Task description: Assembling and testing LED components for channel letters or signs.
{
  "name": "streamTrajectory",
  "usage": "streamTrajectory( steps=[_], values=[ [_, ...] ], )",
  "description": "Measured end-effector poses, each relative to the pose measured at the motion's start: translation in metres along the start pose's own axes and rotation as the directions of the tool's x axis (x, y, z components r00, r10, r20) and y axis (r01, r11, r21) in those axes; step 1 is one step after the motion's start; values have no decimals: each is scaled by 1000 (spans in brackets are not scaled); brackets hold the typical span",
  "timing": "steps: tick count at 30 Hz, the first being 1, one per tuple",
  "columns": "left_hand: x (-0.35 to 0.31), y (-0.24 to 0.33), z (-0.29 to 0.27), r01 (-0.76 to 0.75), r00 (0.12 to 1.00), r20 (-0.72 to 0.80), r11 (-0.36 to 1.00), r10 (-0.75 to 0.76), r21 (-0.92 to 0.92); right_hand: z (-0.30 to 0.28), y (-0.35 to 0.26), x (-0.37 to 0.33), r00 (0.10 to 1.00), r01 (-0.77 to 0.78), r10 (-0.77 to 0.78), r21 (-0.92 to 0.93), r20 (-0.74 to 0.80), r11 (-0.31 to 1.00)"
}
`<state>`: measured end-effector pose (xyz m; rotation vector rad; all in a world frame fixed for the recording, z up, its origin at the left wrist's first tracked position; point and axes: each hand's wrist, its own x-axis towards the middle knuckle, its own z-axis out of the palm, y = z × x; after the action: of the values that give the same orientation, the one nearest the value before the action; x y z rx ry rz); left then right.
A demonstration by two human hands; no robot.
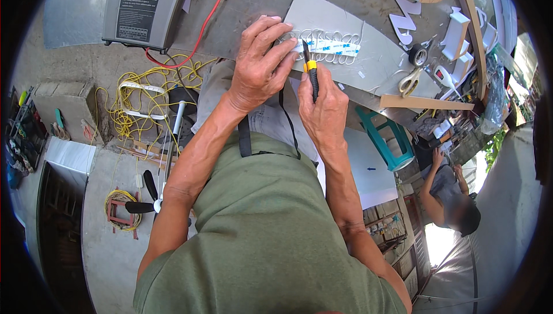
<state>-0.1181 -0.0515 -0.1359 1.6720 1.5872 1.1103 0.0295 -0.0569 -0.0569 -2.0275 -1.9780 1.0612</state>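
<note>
My right hand (324,103) is closed around a utility knife (312,75) with a black and yellow handle. Its dark blade reaches up to a white strip (334,48) with blue print, near the strip's left end. Thin white wire (345,59) runs in loops along both long sides of the strip. Spread fingers of my left hand (264,63) rest over that left end, partly hiding it. Beneath them lies a flat grey board (314,14) on the worktable.
Scissors (410,82), a tape roll (418,55) and white cut-out shapes (403,20) lie to the right. A red cable (208,26) passes a grey device (147,8) at left. Below are yellow cord (141,98) and a green stool (389,141). Another person (446,196) is at right.
</note>
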Motion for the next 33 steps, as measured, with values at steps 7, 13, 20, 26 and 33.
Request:
streamTrajectory(
  steps=[7,13,20,26,33],
  values=[
    [0,0,0,-5,1000,-7,1000,5,-6,1,0,0,1000,-6,6,-4,2,1000],
    [1,2,-1,-24,1000,4,1000,24,5,5,1,0,999,-31,31,17,21,999],
    [1,2,1,-13,1000,3,1000,13,7,9,3,-1,999,35,-38,-87,-33,996],
    [1,4,2,-4,1000,-18,1000,4,17,10,1,-6,998,41,-46,-122,-42,992],
    [1,4,2,-3,1000,-27,1000,4,4,12,0,-11,998,26,-32,-112,-57,993]
  ],
)
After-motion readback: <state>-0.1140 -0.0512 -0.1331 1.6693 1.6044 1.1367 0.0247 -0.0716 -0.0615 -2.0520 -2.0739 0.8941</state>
